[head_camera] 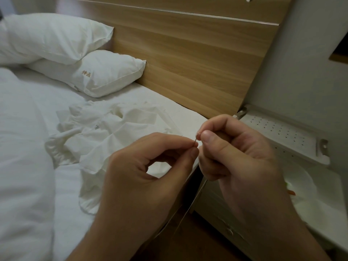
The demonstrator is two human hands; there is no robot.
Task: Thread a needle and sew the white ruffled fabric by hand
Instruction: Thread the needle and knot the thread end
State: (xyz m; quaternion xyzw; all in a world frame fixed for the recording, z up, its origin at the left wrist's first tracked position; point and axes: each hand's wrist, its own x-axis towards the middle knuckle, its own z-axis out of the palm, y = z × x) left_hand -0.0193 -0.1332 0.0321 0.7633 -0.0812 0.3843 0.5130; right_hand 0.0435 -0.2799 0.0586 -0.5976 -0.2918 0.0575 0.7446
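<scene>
A thin needle [195, 142] is held upright between the two hands, above the edge of the bed. Its lower end is pinched between the thumb and forefinger of the left hand [148, 178], whose remaining fingers are curled loosely beneath. Just beside the needle's top, a small reddish thread end [198, 134] is pinched between the thumb and forefinger of the right hand [243, 157], with the other fingers folded into the palm. The fingertips of both hands are brought almost together at the needle. Whether the thread has passed through the eye cannot be told. A fine pale strand [190, 208] is seen hanging below the right hand, running down past the mattress edge.

The white ruffled fabric [105, 132] is spread in loose crumpled folds on the bed sheet [71, 185], just beyond the left hand and untouched by either hand. Two white pillows [75, 53] are stacked at the head of the bed against a wooden headboard [188, 63]; the lower pillow is marked with small embroidered characters. A white duvet [20, 147] is bunched along the left side. On the right, a white bedside cabinet [310, 213] is placed against the headboard, and a white perforated panel [278, 132] is seen at its far end.
</scene>
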